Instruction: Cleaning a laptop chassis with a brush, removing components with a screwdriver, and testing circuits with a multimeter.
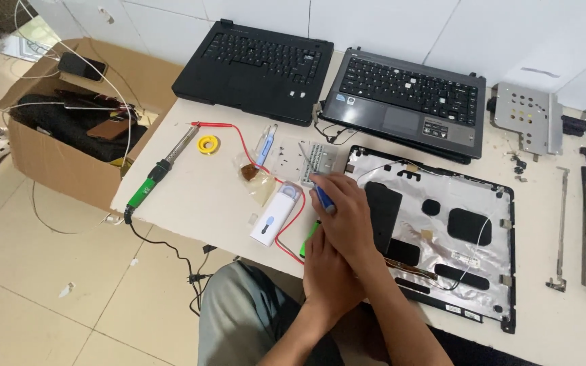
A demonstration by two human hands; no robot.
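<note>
Head camera, looking steeply down, near white table

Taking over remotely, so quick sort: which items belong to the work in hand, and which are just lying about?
In hand:
right hand
blue-handled screwdriver
left hand
small green board
foil-lined black laptop lid shell

Lying about:
green-handled soldering iron
yellow solder reel
white plastic device
two open laptop bases
brown cardboard box

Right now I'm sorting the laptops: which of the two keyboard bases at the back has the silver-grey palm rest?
The right-hand laptop base, next to the metal bracket. Its palm rest is silver-grey; the left laptop base by the cardboard box is all black.
</note>
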